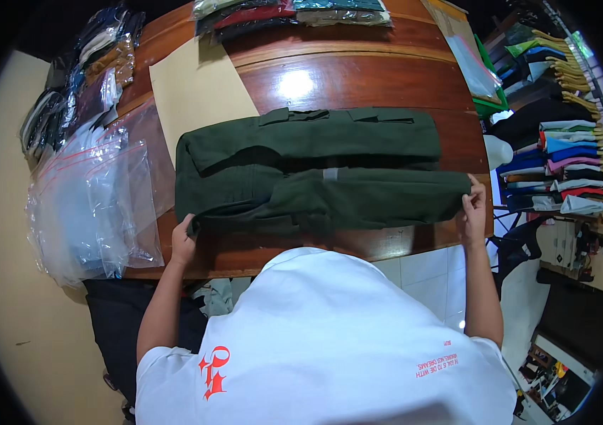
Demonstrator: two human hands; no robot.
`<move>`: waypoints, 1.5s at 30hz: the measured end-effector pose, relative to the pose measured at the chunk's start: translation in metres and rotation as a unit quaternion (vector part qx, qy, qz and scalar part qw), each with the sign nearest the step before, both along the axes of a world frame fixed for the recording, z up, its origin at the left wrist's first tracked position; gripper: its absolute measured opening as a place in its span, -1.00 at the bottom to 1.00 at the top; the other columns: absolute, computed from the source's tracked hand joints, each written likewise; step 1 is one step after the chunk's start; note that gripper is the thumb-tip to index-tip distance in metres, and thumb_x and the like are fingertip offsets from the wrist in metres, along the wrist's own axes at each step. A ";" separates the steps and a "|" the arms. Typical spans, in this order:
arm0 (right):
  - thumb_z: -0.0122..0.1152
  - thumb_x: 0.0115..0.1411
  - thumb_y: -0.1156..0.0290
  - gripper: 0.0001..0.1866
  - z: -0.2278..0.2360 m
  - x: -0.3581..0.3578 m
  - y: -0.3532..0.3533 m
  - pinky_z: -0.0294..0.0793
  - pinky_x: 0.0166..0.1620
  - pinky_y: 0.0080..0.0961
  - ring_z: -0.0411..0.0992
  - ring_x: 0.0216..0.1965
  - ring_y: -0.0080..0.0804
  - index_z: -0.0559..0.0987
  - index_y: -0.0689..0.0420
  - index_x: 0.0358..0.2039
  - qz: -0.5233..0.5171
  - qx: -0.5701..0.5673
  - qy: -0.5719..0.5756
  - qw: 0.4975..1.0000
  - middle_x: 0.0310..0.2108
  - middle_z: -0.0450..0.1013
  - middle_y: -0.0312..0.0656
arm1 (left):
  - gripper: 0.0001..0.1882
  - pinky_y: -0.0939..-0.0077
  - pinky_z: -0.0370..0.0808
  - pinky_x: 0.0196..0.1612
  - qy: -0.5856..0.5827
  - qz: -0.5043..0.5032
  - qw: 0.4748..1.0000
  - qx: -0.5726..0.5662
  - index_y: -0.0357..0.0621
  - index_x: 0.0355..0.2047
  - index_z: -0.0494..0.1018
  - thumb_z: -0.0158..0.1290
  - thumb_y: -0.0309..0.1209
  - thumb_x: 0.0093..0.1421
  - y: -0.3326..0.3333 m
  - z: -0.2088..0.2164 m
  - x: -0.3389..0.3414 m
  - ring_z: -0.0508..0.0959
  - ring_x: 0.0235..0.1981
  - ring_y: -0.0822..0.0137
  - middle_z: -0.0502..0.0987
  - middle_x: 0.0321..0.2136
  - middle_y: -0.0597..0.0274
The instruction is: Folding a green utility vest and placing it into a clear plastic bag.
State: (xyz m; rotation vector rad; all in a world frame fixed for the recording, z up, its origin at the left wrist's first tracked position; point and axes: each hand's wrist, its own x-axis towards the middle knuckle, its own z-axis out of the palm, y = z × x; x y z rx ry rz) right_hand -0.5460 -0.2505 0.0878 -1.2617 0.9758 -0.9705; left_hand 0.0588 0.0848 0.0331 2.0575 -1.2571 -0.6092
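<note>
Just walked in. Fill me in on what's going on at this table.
A person in a white shirt is handling dark green trousers laid lengthwise across a wooden table. The left hand holds the near corner of the waist end, and the right hand holds the near leg's far-right end. The two legs lie side by side. Clear plastic bags lie to the left, and a tan sheet lies beyond the trousers.

Hands (184,239) (473,211): two. Trousers (386,198): one pair. Table (358,79): one.
</note>
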 end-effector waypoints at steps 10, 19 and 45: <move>0.61 -0.15 0.32 -0.13 -0.025 -0.013 0.034 0.37 0.20 -0.36 0.42 0.16 -0.15 0.41 0.21 0.20 0.215 0.007 0.367 0.905 0.14 0.44 0.00 | -0.62 0.33 0.45 0.09 0.103 0.030 0.994 0.015 -0.39 0.07 0.46 0.05 -0.48 0.26 -0.004 -0.026 0.029 0.61 -0.01 -0.03 0.61 -0.09 -0.20; 0.22 0.30 0.41 -0.70 -0.062 0.003 0.013 0.45 0.05 -0.40 0.56 -0.07 -0.25 0.57 0.29 -0.01 0.059 -0.052 0.262 0.962 -0.10 0.61 -0.03 | -0.63 0.33 0.47 -0.02 0.039 0.042 0.998 -0.002 -0.36 0.05 0.46 -0.02 -0.50 0.24 -0.031 -0.004 0.026 0.62 -0.13 -0.03 0.61 -0.18 -0.21; 0.14 0.35 0.21 -0.62 -0.072 0.042 -0.025 0.46 0.00 -0.15 0.50 -0.02 0.19 0.54 0.26 0.00 -0.004 -0.023 0.458 0.889 -0.11 0.55 0.22 | -0.47 0.09 0.34 0.07 -0.344 0.172 0.923 0.007 -0.02 0.14 0.36 0.15 -0.39 0.12 -0.114 0.041 -0.035 0.49 0.09 0.04 0.51 0.03 0.04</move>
